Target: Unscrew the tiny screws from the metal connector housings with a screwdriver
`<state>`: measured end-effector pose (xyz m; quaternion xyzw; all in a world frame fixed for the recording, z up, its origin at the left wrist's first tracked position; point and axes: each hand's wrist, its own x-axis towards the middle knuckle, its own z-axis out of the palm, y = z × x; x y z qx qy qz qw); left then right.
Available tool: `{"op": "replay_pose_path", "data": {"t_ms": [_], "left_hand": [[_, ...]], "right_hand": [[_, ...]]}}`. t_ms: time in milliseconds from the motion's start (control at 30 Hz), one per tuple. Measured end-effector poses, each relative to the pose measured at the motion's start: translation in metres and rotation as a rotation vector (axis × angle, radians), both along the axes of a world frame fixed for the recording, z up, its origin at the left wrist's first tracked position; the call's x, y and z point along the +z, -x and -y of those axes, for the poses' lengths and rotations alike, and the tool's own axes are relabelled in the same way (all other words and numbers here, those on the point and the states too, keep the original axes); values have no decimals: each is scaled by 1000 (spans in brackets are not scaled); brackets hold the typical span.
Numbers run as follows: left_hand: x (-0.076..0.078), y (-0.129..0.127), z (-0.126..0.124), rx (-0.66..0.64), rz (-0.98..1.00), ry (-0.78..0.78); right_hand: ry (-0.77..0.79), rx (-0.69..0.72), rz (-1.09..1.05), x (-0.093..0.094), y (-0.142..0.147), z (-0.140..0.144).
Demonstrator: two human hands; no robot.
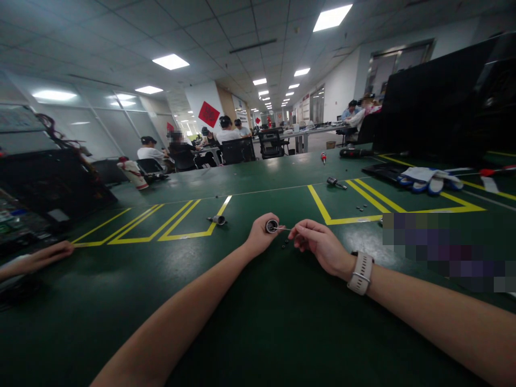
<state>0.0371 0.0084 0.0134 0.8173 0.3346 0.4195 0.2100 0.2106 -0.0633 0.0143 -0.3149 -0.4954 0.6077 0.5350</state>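
Observation:
My left hand [258, 236] is wrapped round a short grey metal cylinder [271, 226], its open end tilted toward me. Inside the opening there are small parts too fine to make out. Between the thumb and fingers of my right hand [314, 239] is a thin metal rod [284, 229], whose tip reaches the cylinder's mouth. Just below, between the two hands, a few small dark round pieces [285, 243] lie on the green tabletop [242, 301]. A pale watch strap circles my right wrist.
Metal parts with shafts lie at left [218, 220] and right [335, 183], by yellow tape outlines. Small pieces [361, 208], blue-white gloves [429, 178] and a red screwdriver [323, 157] lie further right and back. Another person's hand [52, 255] rests at far left.

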Motion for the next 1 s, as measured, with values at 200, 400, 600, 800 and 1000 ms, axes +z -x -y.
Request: {"op": "replay_pose_path", "data": {"t_ms": [200, 400, 600, 800, 1000], "left_hand": [[-3, 0, -2, 14, -53, -10], [-7, 1, -6, 154, -275, -169], [-4, 1, -3, 144, -374, -227], [-5, 1, -3, 128, -336, -209], [-2, -1, 0, 142, -289, -137]], "right_hand": [[8, -21, 6, 1, 2, 1], [-3, -80, 35, -1, 3, -1], [-20, -21, 49, -2, 1, -2], [-54, -39, 108, -1, 0, -1], [-122, -112, 201, 2, 2, 3]]}}
